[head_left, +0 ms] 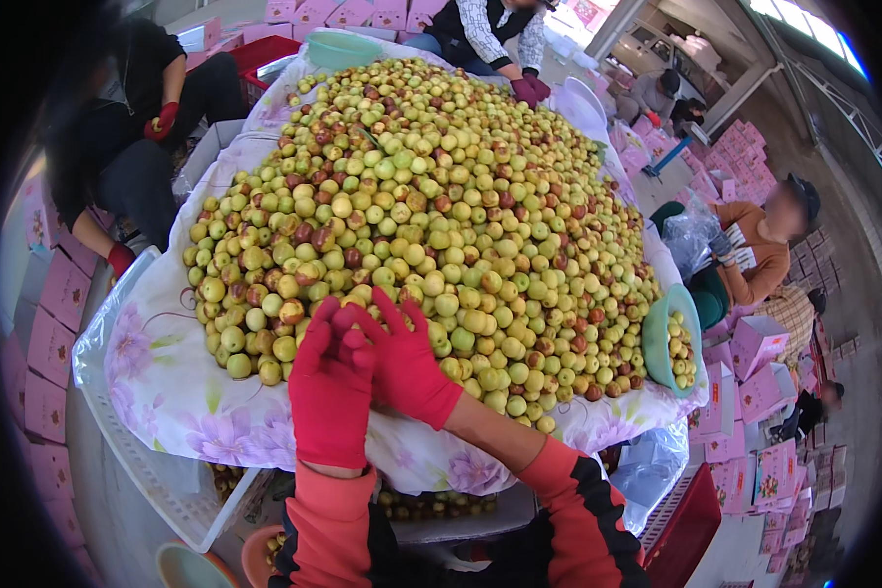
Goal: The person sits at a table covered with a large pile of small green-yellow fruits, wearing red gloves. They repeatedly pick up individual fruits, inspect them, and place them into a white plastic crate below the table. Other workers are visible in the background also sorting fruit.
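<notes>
A broad heap of green and brown-red jujubes (426,213) lies before me on a white cloth with purple flowers (224,437). Both my hands wear red gloves and meet over the heap's near edge. My left hand (331,389) is turned up with its fingers curled; whether a fruit sits inside is hidden. Against its fingers, from the right, comes my right hand (415,367), its visible fingers spread apart and no fruit showing between them. Several jujubes lie just beyond the fingertips.
A green bowl (655,345) with jujubes tilts at the right edge; another green bowl (344,50) stands far left. A white plastic crate (169,492) and red crate (687,522) are below. People sit around the heap. Pink cartons (51,345) line the floor.
</notes>
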Available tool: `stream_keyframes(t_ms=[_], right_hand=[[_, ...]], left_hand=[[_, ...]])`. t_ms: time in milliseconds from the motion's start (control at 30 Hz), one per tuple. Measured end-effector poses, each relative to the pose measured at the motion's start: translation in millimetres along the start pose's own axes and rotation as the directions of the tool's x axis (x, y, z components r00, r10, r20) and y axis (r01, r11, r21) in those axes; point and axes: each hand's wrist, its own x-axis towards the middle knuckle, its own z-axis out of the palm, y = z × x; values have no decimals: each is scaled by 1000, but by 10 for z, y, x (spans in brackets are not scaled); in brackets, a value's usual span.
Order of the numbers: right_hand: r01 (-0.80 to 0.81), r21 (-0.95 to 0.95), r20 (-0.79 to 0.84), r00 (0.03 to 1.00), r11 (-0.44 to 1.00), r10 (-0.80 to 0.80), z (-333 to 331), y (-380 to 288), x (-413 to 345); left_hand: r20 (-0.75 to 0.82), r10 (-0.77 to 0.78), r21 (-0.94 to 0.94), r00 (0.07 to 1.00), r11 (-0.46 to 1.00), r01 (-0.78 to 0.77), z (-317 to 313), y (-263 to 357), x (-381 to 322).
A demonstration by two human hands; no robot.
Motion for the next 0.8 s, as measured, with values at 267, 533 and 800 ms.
stream_keyframes(t_ms=[267, 533, 800], right_hand=[[-51, -84, -98, 994, 995, 42, 282, 52, -14], [-180, -475, 25, 976, 861, 217, 519, 136, 269], [-174, -473, -75, 985, 864, 157, 335, 1005, 261]], left_hand=[[88, -13, 18, 996, 1000, 12, -71, -8, 23], [118, 20, 45, 993, 999, -26, -181, 111, 27], [129, 37, 12, 991, 999, -39, -155, 144, 32]])
